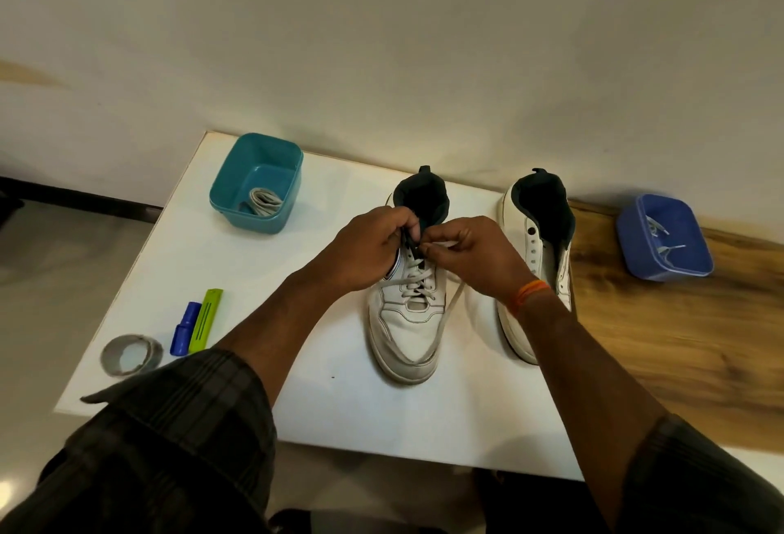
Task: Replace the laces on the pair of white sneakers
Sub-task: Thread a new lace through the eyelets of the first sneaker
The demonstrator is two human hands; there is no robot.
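Note:
Two white sneakers stand on a white board, toes toward me. The left sneaker (pixel 405 321) carries a pale lace (pixel 418 279) criss-crossed through its eyelets, and one loose end trails down past its toe. My left hand (pixel 373 245) grips the upper side of that shoe by the top eyelets. My right hand (pixel 466 253) pinches the lace at the same spot, fingertips nearly meeting the left hand. The right sneaker (pixel 536 236) has bare eyelets and no lace.
A teal tub (pixel 259 181) at the back left holds a folded pale lace. On the wooden table to the right, a blue tub (pixel 664 236) holds loose laces. A tape roll (pixel 131 353), blue marker (pixel 184 328) and green cutter (pixel 205 319) lie front left.

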